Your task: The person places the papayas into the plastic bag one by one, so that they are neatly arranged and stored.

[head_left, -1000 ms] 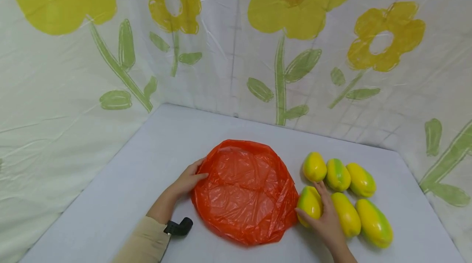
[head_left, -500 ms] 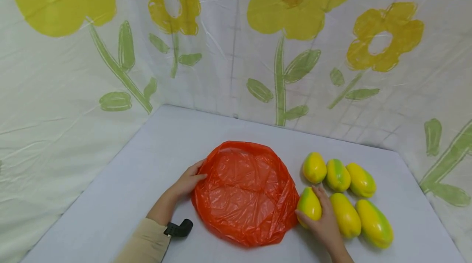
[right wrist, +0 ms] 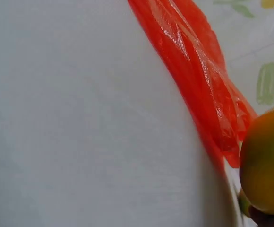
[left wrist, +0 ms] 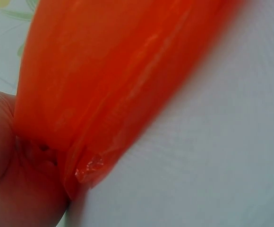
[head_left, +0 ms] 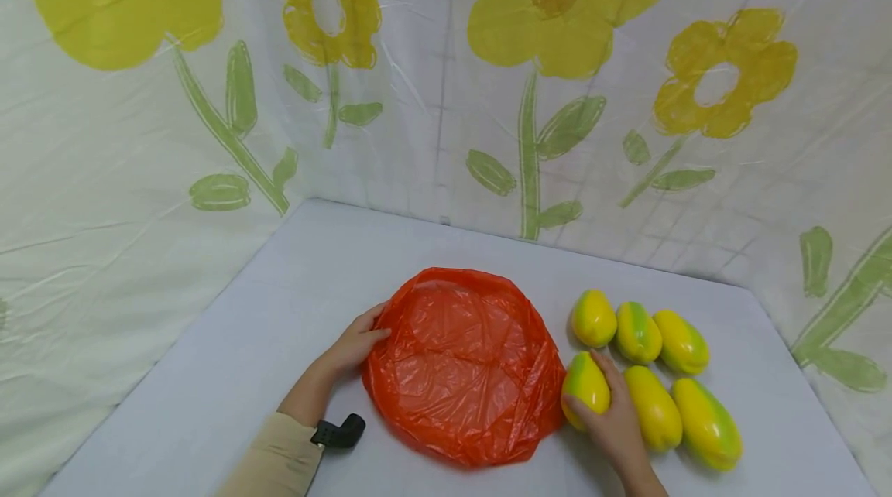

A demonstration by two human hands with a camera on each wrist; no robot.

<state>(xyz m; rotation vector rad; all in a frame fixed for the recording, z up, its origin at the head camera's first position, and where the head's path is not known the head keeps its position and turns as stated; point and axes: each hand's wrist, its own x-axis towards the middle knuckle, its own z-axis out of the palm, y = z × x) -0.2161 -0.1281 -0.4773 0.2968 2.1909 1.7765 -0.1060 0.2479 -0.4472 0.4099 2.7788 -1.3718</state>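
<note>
A red plastic bag [head_left: 460,365] lies spread in a round, open shape on the white table in the head view. My left hand [head_left: 355,342] grips its left edge, thumb over the rim; the left wrist view shows the bag's film [left wrist: 94,85] gathered against the palm. Just right of the bag, my right hand [head_left: 616,419] holds a yellow mango with a green patch [head_left: 585,389], thumb on its near side and fingers on its far right side. In the right wrist view that mango [right wrist: 267,163] is beside the bag's edge [right wrist: 198,71]; most of the hand is out of frame.
Several more yellow-green mangoes stand close by: one [head_left: 594,318] behind the held one, others [head_left: 653,408] directly right of my right hand. The white table [head_left: 230,373] ends at a flower-printed curtain [head_left: 418,133] at the back and sides.
My right hand's fingers have drawn back from the mango behind and closed around the nearer one. The left hand and the bag stay nearly still.
</note>
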